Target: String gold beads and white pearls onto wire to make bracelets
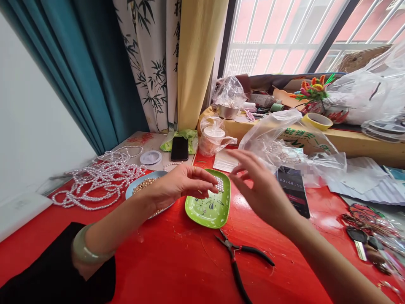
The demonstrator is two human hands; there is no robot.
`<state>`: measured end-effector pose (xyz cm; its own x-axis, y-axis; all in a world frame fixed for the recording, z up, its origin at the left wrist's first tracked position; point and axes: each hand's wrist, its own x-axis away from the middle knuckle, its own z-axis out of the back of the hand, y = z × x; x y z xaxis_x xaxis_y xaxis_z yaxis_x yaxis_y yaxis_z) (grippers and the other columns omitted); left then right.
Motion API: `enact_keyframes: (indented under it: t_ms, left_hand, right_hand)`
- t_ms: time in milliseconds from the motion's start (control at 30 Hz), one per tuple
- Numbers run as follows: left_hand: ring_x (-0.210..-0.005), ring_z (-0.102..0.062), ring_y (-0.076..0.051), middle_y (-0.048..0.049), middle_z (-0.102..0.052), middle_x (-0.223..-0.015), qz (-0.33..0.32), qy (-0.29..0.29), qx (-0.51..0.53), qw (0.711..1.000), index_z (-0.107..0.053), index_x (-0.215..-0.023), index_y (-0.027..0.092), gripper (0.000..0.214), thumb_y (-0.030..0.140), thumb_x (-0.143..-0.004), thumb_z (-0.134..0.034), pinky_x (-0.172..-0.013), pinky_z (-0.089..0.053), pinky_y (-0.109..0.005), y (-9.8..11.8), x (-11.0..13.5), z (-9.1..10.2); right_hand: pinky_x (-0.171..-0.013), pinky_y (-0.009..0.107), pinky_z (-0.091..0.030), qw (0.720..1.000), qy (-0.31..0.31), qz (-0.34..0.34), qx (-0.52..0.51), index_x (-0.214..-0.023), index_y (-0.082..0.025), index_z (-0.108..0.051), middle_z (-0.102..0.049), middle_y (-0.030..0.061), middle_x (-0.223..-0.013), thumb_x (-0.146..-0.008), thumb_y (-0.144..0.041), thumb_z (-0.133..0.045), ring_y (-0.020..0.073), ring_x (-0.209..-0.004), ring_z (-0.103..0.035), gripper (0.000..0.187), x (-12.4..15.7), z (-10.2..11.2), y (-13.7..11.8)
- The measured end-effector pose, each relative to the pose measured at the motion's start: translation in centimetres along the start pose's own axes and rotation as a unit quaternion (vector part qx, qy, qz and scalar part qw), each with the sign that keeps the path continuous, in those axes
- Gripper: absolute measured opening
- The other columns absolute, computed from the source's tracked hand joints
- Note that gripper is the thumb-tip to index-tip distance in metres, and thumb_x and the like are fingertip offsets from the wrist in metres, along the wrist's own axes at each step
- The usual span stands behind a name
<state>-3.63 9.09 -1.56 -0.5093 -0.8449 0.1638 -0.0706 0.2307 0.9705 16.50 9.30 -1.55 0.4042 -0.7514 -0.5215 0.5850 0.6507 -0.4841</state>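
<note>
Head view: the small white beads (219, 184) sit clustered toward the far right of the green plate (202, 220), between the two hands. They look hard, smooth and nearly weightless — likely slippery and prone to roll, so best taken singly between fingertips. The left hand (182, 182) is half closed, fingers bent toward the thumb; the right hand (262, 192) is partly curled and slightly blurred. Whether either pinches something fine, I cannot tell. The plate is glossy with rounded corners; left of it, a blue plate (128, 192) bears grainy gold beads (144, 185). Limp pearly strands (99, 181) loop in a heap, and slim-nosed pliers (236, 274) with black handles lie on the shiny red tabletop (177, 270).
</note>
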Motion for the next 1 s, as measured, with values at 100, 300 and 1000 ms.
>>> enact_keyframes:
  t_ms: [100, 300, 1000]
  left_hand:
    - [-0.064, -0.059, -0.007, -0.0005, -0.071, -0.073, -0.014, -0.028, -0.052, 0.998, -0.07, -0.077, 0.016, 0.007, 0.015, -0.07, -0.07, -0.064, -0.047, -0.018, 0.3, 0.8, -0.9]
    - [-0.069, -0.063, -0.008, 0.001, -0.071, -0.071, -0.014, -0.015, -0.064, 0.998, -0.069, -0.08, 0.018, 0.01, 0.017, -0.07, -0.07, -0.064, -0.047, -0.018, 1.0, 1.2, -0.5]
    - [-0.073, -0.063, -0.016, -0.0038, -0.066, -0.076, -0.08, 0.057, -0.299, 0.949, -0.061, -0.076, 0.014, 0.009, 0.017, -0.068, -0.065, -0.067, -0.048, -0.027, 0.4, 0.8, 1.1]
  right_hand:
    - [-0.063, 0.02, -0.051, 0.99, -0.114, 0.067, -0.056, -0.106, -0.022, -0.063, -0.07, -0.0003, -0.093, -0.082, -0.01, -0.053, 0.0093, -0.071, -0.063, 0.028, 0.2, -1.1, -0.9]
    - [-0.053, 0.021, -0.047, 0.996, -0.068, 0.056, -0.025, -0.093, -0.017, -0.067, -0.072, 0.0002, -0.072, -0.087, -0.018, -0.051, 0.0102, -0.057, -0.061, 0.017, 0.2, 0.0, -0.3]
    - [-0.052, 0.024, -0.042, 0.987, -0.141, 0.066, 0.044, -0.08, -0.016, -0.065, -0.067, 0.0028, -0.066, -0.086, -0.016, -0.049, 0.0133, -0.056, -0.058, 0.017, 0.5, -0.9, -0.8]
